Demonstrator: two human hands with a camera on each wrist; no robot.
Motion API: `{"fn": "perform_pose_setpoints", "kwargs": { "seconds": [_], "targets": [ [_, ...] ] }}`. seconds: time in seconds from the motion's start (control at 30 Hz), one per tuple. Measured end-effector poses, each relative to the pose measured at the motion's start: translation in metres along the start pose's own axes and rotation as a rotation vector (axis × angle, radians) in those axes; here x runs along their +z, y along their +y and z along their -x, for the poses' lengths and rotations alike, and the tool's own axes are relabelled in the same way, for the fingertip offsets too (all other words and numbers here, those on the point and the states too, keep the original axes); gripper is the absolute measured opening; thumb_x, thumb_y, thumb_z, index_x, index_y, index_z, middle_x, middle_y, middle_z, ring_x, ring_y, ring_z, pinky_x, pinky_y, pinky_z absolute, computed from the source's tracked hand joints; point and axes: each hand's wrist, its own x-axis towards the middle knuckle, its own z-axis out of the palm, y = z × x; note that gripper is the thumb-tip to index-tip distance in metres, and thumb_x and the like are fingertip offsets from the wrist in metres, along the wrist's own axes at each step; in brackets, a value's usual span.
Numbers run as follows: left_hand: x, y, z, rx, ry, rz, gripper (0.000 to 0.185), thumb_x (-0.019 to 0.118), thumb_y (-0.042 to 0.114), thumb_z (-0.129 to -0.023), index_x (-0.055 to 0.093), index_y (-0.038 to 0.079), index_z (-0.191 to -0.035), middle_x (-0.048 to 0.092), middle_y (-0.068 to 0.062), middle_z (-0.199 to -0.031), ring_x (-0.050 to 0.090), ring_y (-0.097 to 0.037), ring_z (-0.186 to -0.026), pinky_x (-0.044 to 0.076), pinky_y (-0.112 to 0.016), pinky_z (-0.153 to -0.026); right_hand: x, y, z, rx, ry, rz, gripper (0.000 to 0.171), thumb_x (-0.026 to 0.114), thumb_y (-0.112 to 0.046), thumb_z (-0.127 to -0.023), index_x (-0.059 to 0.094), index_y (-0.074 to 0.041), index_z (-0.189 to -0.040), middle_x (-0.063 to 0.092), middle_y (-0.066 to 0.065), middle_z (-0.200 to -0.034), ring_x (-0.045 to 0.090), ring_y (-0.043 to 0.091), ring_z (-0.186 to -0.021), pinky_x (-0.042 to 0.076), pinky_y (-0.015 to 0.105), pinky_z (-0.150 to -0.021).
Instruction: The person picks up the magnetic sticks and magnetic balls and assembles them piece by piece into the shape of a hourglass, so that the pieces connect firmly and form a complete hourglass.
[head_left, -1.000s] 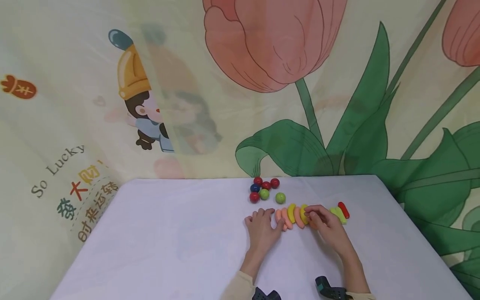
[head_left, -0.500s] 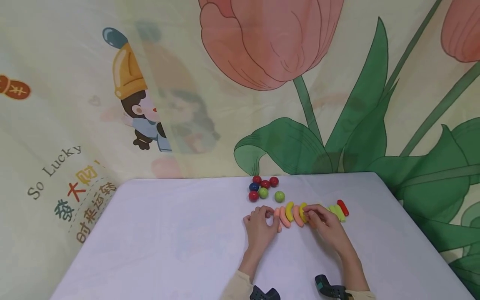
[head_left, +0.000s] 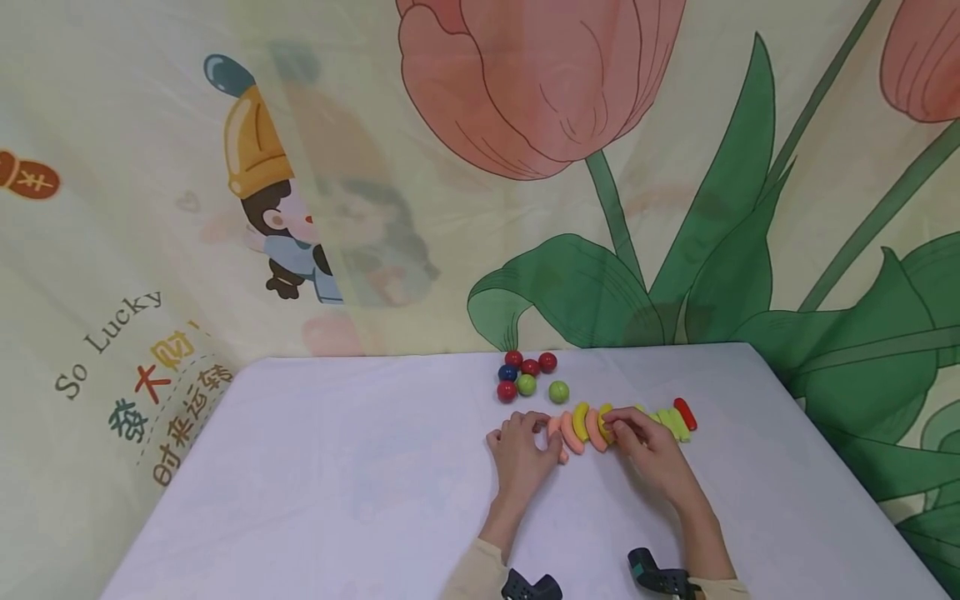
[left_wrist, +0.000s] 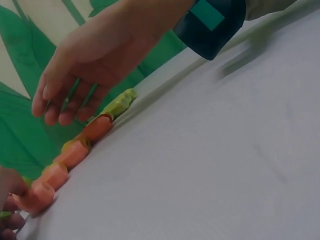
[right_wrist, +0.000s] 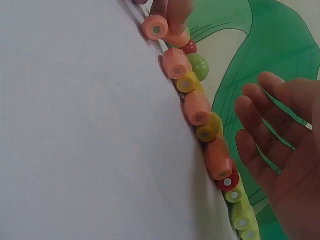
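Toward the back of the table runs a row of small toy pieces: curved orange-pink ones (head_left: 572,434), yellow banana-shaped ones (head_left: 581,422), knobbly light-green ones (head_left: 675,425) and a red one (head_left: 686,414). My left hand (head_left: 521,457) is at the row's left end, thumb and fingers pinching the outermost orange-pink piece (right_wrist: 155,27), which has a pale dot on its end. Over the right part of the row hovers my right hand (head_left: 654,446), fingers loosely bent with nothing between them in the right wrist view. It hides some pieces in the head view.
Behind the row lies a cluster of small balls: several red ones (head_left: 507,392), a dark blue one (head_left: 507,373) and green ones (head_left: 558,392). The white table (head_left: 337,467) ends at a printed cloth backdrop (head_left: 420,225) with tulips and lettering.
My left thumb and fingers have closed in on the leftmost orange-pink piece. The right hand stays almost in place over the row. The head view has shifted slightly.
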Motion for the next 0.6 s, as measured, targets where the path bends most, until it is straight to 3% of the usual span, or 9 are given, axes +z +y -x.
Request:
{"fn": "perform_pose_setpoints", "kwargs": {
  "seconds": [0.3,0.53,0.6],
  "targets": [
    [-0.0034,-0.0021,-0.0014,-0.023,0.001,0.138,0.016,0.065,0.032,-0.087,0.067,0.02,-0.098,0.067,0.006,-0.082,0.045,-0.007,-0.07,0.023,-0.034,-0.079,0.0002,0.0007,-0.001,-0.001,-0.011,-0.006,0.025,0.049,-0.027,-0.098,0.062,-0.012,-0.114,0.065,0.004,-0.106,0.06,0.018,-0.097,0.049,0.012,-0.077],
    [-0.006,-0.0052,-0.0013,-0.022,-0.021,0.189,0.016,0.066,0.027,-0.086,0.066,0.02,-0.1,0.067,0.006,-0.079,0.053,-0.009,-0.07,0.025,-0.029,-0.078,0.0009,0.003,-0.0004,0.012,-0.022,0.01,0.027,0.048,-0.031,-0.099,0.061,-0.014,-0.115,0.064,0.003,-0.109,0.058,0.019,-0.102,0.051,0.017,-0.083],
    [-0.0067,-0.0067,-0.0015,-0.017,-0.031,0.229,0.016,0.067,0.024,-0.086,0.066,0.019,-0.101,0.067,0.005,-0.08,0.055,-0.007,-0.069,0.032,-0.025,-0.078,0.0005,0.0043,-0.0003,0.016,-0.024,0.016,0.028,0.047,-0.033,-0.099,0.061,-0.015,-0.115,0.063,0.003,-0.111,0.058,0.018,-0.103,0.051,0.017,-0.084]
  ]
}}
